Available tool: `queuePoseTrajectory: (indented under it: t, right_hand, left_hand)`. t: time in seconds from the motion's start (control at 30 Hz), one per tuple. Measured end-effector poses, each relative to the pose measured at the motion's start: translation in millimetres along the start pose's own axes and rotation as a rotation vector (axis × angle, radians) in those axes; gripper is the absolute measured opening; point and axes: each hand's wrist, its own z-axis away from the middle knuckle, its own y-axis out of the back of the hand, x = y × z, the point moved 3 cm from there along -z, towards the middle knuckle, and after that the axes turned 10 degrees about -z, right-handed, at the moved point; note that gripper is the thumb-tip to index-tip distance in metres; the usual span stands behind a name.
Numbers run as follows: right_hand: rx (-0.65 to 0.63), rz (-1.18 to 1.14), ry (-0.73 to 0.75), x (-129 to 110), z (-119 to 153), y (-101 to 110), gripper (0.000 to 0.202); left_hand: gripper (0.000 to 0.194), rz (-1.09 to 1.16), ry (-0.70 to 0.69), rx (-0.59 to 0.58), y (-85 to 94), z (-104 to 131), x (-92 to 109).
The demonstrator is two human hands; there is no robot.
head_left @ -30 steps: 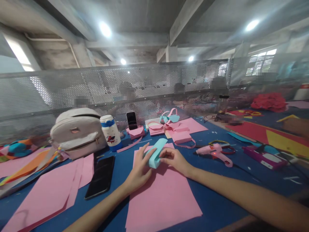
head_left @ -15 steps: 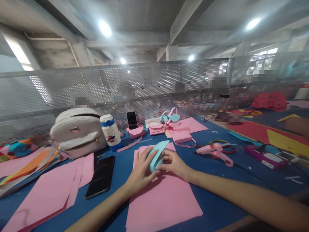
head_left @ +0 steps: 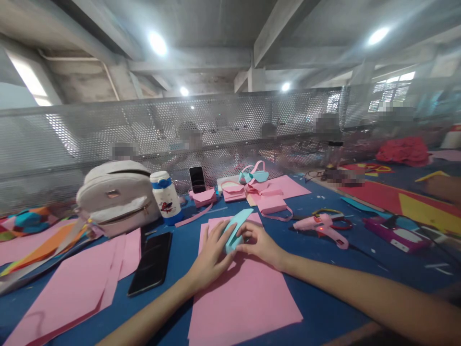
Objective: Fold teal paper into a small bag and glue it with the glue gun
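Currently, I'm seeing a pink plastic glue gun point(head_left: 320, 226) lying right of the hands, a flat glossy black phone point(head_left: 150, 264) lying left, and small pink paper bags point(head_left: 272, 204) sitting just beyond a stack of pink paper sheets point(head_left: 245, 302). Above that stack, the folded light-blue paper piece point(head_left: 238, 224) is resting between both hands: the left hand point(head_left: 212, 255), half open, is holding its left side, while the right hand point(head_left: 263, 244), curled tighter, is gripping its right. Fingers are hiding its near end; figures behind the grey perforated screen point(head_left: 223, 113) are blurring.

lt-grey bkpk point(head_left: 117, 194) | wht/blue btl point(head_left: 166, 198) beside it | 2 phs point(head_left: 150, 263): 1 flat, 1 upright | perf metal screen point(head_left: 219, 115) behind
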Motion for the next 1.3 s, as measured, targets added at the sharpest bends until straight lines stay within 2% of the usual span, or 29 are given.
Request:
queuePoseTrajectory:
  t: [0.27,0.67,1.3]
  right_hand:
    - [-0.054,-0.069,-0.070,6,2,-4,0.056]
    - [-0.026,-0.072,-0.039,10,0,-1,0.054]
    - [-0.021,-0.085,-0.054,10,2,-1,0.056]
  left_hand:
    - [0.067,-0.097,-0.052,-0.015,-2.3,-1,6]
    - [0.072,-0.162,-0.064,0.021,-1.1,-1,9]
    - [0.076,-0.150,-0.053,-0.005,-0.6,0,10]
